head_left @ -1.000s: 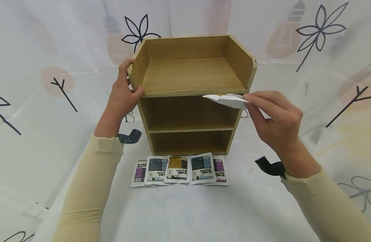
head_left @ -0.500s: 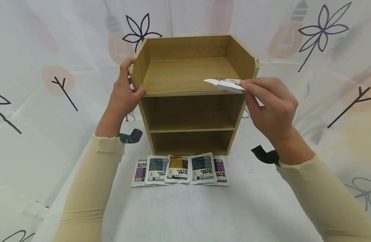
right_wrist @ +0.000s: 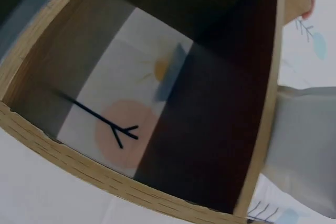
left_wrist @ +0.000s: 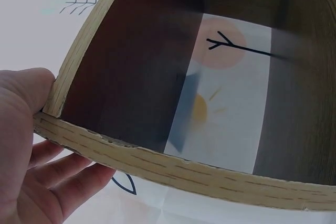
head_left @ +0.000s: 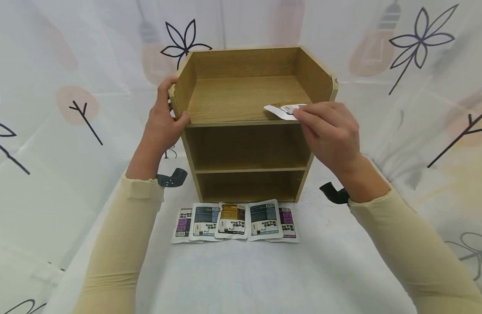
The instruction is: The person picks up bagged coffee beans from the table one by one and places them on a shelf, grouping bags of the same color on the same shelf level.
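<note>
**White sachet held over the top tray of the wooden shelf**

We see the right hand (head_left: 330, 136) pinching a small flat white sachet with a printed label (head_left: 285, 110) between thumb and curled fingers. The sachet sticks out to the left of the fingertips and sits low over the front right part of the top tray, just above the tray's front edge; whether it touches the board we cannot tell.

The left hand (head_left: 162, 122) grips the front left corner of the light-brown three-tier wooden shelf unit (head_left: 246, 89): the thumb lies on the front edge and the fingers wrap round the outside of the side wall. In the left wrist view we find the thumb pressed against that rounded corner (left_wrist: 55, 103), with the other fingers (left_wrist: 63, 179) curled beneath it.

The unit stands upright on a white cloth-covered table (head_left: 241, 274). In front of its base lies a row of five flat printed sachets (head_left: 234, 220), overlapping one another, well apart from both hands. Behind the unit hangs a white backdrop printed with black leaf outlines and pink rounds (head_left: 417, 39)
</note>
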A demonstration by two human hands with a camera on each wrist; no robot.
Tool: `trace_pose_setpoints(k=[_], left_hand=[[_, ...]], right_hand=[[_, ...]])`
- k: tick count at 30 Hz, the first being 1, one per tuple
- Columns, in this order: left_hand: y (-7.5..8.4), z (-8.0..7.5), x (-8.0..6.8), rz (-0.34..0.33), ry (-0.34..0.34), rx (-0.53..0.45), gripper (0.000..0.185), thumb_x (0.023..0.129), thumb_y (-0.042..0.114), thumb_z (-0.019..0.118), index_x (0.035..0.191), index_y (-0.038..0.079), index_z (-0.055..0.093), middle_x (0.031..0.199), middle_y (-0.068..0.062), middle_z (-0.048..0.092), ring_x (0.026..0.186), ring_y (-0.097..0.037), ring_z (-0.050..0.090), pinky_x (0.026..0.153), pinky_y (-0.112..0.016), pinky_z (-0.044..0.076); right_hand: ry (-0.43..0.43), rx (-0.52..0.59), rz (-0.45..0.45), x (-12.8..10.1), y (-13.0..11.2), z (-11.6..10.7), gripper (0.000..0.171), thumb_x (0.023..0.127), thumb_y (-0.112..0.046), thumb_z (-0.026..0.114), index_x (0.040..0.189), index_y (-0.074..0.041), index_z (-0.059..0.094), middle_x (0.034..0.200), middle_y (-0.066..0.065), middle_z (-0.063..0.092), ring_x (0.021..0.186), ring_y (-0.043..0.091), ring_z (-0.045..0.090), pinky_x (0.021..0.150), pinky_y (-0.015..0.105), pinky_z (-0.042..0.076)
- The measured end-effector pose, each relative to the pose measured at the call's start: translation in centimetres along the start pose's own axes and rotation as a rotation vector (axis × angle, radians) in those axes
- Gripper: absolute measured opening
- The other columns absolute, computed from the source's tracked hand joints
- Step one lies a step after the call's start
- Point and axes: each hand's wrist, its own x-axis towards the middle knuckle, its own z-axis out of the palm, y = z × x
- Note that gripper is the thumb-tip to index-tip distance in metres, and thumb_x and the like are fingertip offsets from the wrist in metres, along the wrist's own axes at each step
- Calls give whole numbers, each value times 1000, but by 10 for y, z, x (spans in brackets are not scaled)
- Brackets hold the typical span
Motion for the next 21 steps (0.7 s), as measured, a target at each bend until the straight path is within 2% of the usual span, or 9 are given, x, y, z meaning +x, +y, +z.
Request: trace_pose_setpoints(k=[7, 12, 21], left_hand=[[-1, 1, 0, -4, -1, 0, 73, 91, 15, 49, 141, 54, 13, 149, -6, 34, 131, -28, 46, 96, -51, 50], [-1, 1, 0, -2, 0, -6, 73, 91, 14, 48, 141, 54, 13, 149, -6, 33, 131, -27, 46, 96, -51, 49], [-1, 0, 1, -6, -7, -9, 72, 91, 15, 49, 140, 54, 13, 148, -6, 34, 131, -27, 46, 96, -51, 49]], right_hand=[[-115, -26, -39, -1, 3, 6, 18, 83, 4, 67, 97, -4, 77, 89, 14, 73, 81, 33, 63, 71, 46, 50], [-237, -71, -30, 1, 5, 10, 18, 84, 1, 67, 99, -3, 76, 93, 15, 73, 88, 34, 64, 78, 47, 50], [-447, -115, 82, 9, 8, 18, 23, 88, -2, 65, 110, -4, 73, 109, 17, 71, 104, 35, 63, 90, 50, 49]])
